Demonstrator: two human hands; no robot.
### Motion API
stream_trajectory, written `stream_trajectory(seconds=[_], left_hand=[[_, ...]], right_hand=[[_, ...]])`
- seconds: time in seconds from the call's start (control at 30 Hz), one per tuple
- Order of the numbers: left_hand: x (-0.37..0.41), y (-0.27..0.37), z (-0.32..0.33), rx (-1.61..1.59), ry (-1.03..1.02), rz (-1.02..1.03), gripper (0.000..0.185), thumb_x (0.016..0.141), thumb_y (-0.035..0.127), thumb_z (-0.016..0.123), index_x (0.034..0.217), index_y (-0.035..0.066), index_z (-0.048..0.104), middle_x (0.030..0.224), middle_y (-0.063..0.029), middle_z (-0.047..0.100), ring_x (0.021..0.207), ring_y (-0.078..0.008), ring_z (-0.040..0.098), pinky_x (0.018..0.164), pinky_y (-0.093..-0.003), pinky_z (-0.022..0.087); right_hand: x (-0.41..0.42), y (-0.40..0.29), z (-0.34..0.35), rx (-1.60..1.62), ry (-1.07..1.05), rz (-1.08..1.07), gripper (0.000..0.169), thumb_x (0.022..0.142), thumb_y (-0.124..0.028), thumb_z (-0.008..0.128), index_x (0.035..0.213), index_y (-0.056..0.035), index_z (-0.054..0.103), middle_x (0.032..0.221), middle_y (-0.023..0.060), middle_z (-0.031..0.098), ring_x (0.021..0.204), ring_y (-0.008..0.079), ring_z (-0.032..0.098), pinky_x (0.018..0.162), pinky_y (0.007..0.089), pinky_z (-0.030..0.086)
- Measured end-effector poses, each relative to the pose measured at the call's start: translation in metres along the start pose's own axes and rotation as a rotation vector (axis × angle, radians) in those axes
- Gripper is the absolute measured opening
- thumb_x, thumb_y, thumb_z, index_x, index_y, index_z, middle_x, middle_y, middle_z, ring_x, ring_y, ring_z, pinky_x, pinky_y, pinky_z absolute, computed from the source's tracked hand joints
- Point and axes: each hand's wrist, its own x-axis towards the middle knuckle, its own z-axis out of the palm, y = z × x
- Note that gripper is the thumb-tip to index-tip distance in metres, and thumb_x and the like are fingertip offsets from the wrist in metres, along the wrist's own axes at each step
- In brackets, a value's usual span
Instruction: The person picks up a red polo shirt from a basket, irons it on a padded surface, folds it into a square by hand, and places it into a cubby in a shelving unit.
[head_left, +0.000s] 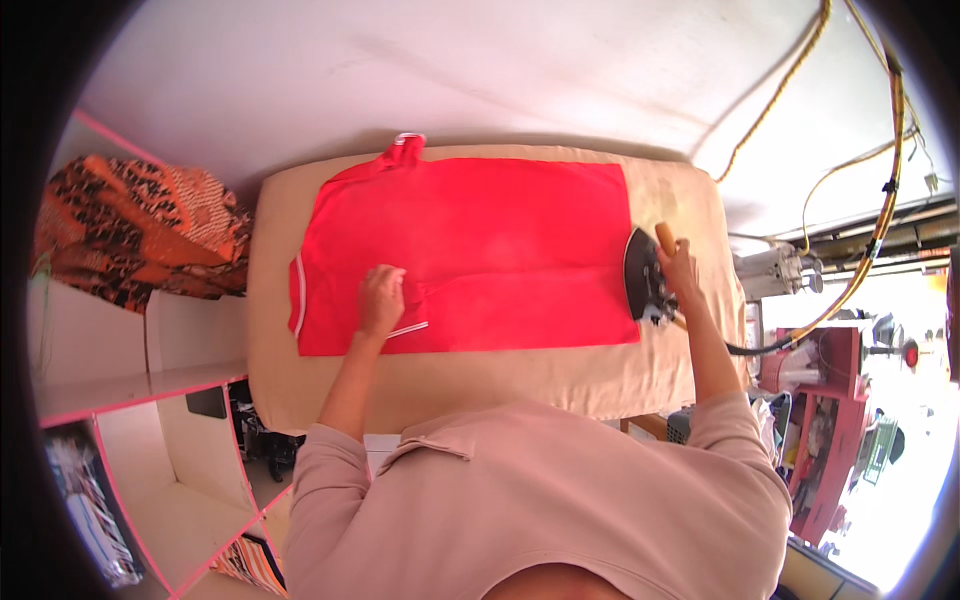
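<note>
A red shirt (495, 217) with white-striped trim lies spread on a padded ironing table (480, 390) under a beige cloth. My right hand (681, 270) grips the wooden handle of a steam iron (642, 276), whose dark soleplate edge is at the shirt's right-hand edge. The iron looks tilted; whether it presses on the cloth I cannot tell. Over the shirt's lower left part, near the striped sleeve edge, is my left hand (382, 300) with its fingers curled. Whether it pinches some fabric is not clear.
A yellow-and-black hose (874, 255) runs from the iron up the right side. Patterned orange and black fabric (150, 225) sits on the shelf unit (142, 394) at the left. The white wall (525, 75) stands behind the table. A pinkish-red cabinet (825, 450) is at the far right.
</note>
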Motion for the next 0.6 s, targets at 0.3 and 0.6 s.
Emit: stream_trajectory(seconds=[0.3, 0.6], left_hand=[[0.068, -0.147, -0.026, 0.182, 0.053, -0.407, 0.011, 0.083, 0.009, 0.058, 0.089, 0.004, 0.066, 0.092, -0.0152, 0.063, 0.088, -0.035, 0.06, 0.077, -0.0433, 0.048], [0.116, -0.276, -0.021, -0.126, -0.291, -0.714, 0.044, 0.07, 0.006, 0.069, 0.113, 0.001, 0.059, 0.099, -0.0184, 0.067, 0.086, -0.0282, 0.067, 0.079, -0.0372, 0.051]], right_hand=[[0.094, -0.011, -0.034, -0.398, -0.008, 0.121, 0.089, 0.071, -0.064, 0.066, 0.135, -0.0085, 0.039, 0.144, 0.0228, 0.031, 0.121, 0.0405, 0.046, 0.095, 0.0551, 0.039], [0.14, -0.15, 0.085, -0.22, -0.106, -0.906, 0.061, 0.073, -0.004, 0.067, 0.128, -0.0106, 0.044, 0.124, 0.0137, 0.051, 0.114, 0.0346, 0.05, 0.094, 0.0509, 0.039]])
